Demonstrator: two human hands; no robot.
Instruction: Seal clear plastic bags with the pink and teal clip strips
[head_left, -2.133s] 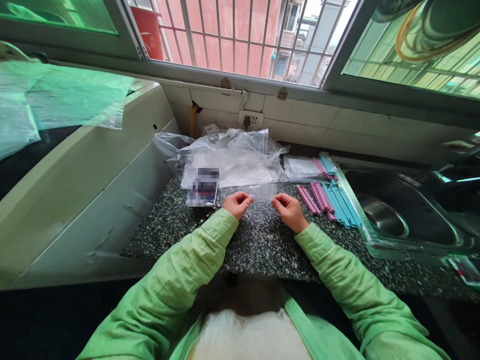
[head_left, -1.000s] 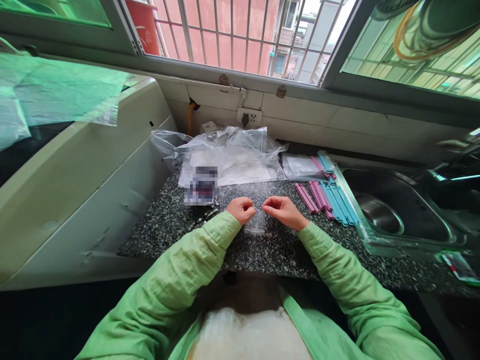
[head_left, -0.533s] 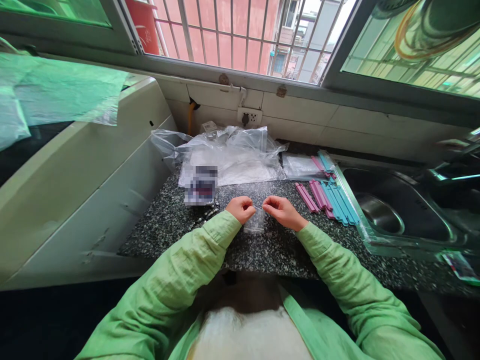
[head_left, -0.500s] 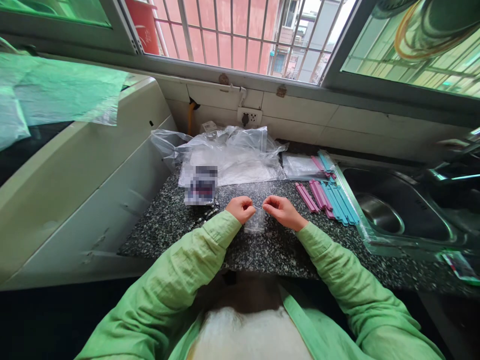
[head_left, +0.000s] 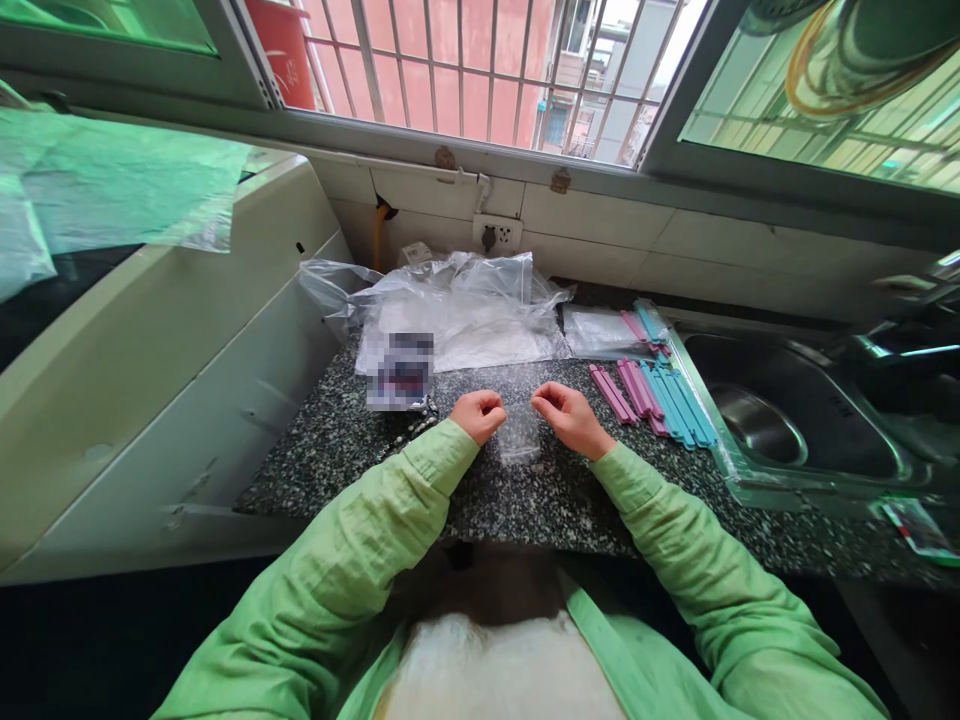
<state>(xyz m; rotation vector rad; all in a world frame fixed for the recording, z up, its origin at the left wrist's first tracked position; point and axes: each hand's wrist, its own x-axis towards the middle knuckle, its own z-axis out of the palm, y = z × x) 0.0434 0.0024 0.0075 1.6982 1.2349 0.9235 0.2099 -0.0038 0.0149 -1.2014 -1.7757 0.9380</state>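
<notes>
My left hand (head_left: 479,413) and my right hand (head_left: 564,415) are side by side above the speckled granite counter (head_left: 525,490). Between them hangs a small clear plastic bag (head_left: 519,435); each hand pinches one top corner of it with closed fingers. The bag's lower edge rests near the counter. A little to the right of my right hand lie several pink sealing clips (head_left: 626,390) and blue sealing clips (head_left: 679,400) in a row.
A heap of clear plastic bags (head_left: 457,305) lies at the back, with a dark blurred packet (head_left: 401,372) in front of it. A steel sink (head_left: 780,420) is at the right. A white appliance (head_left: 150,370) borders the counter on the left. A wall socket (head_left: 495,235) sits under the window.
My hands drew close together with the small bag hanging down, then spread slightly apart again, pulling its top edge wider.
</notes>
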